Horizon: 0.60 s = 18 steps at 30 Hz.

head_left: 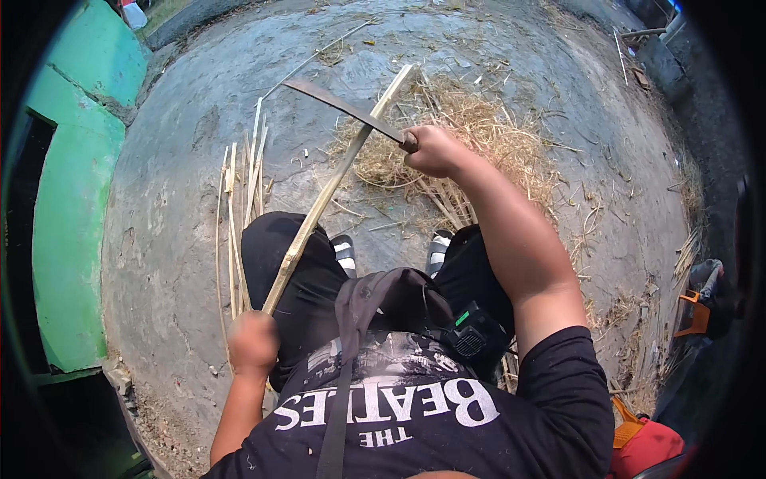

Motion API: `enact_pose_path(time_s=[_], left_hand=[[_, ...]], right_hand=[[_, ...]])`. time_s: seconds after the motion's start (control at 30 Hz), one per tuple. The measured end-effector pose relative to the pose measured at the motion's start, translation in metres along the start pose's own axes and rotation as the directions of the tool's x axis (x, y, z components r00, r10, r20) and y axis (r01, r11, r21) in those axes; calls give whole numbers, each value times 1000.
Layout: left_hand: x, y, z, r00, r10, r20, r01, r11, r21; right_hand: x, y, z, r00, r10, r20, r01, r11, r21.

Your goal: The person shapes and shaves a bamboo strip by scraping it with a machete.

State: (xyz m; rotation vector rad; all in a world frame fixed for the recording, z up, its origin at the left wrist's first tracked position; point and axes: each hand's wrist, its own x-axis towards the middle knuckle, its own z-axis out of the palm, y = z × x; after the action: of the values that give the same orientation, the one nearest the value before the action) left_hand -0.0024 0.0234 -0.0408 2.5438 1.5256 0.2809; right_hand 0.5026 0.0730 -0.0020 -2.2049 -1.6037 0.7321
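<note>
A long pale strip, apparently split bamboo (323, 199), slants up and away from me across my left thigh. My left hand (254, 342) is closed around its near end, though the fingers look smeared. In my right hand (435, 152) is the handle of a machete (339, 104), gripped with the arm stretched forward. The long dark blade points to the left and crosses the strip near its far part. Whether the edge is biting into the strip I cannot tell.
A heap of curly shavings (471, 152) lies on the grey concrete ground (175, 263) ahead. Several thin strips (251, 172) rest at my left. A green wall (76, 215) borders the left side. A red and orange object (646, 443) is at the lower right.
</note>
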Motion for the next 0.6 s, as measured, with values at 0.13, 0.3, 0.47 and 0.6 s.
enact_pose_path(time_s=[0.13, 0.3, 0.47, 0.6], left_hand=[[-5, -4, -1, 1000, 19, -24, -20, 1000, -21], [9, -3, 11, 997, 42, -66, -44, 999, -25], [3, -5, -8, 999, 44, 26, -45, 999, 19], [7, -6, -3, 999, 38, 32, -39, 999, 19]], right_hand=[[-24, -39, 14, 912, -390, 124, 409, 861, -302], [21, 59, -11, 974, 202, -105, -173, 957, 234], [-3, 2, -17, 997, 63, -51, -64, 998, -27], [-19, -27, 4, 957, -282, 70, 290, 909, -299]])
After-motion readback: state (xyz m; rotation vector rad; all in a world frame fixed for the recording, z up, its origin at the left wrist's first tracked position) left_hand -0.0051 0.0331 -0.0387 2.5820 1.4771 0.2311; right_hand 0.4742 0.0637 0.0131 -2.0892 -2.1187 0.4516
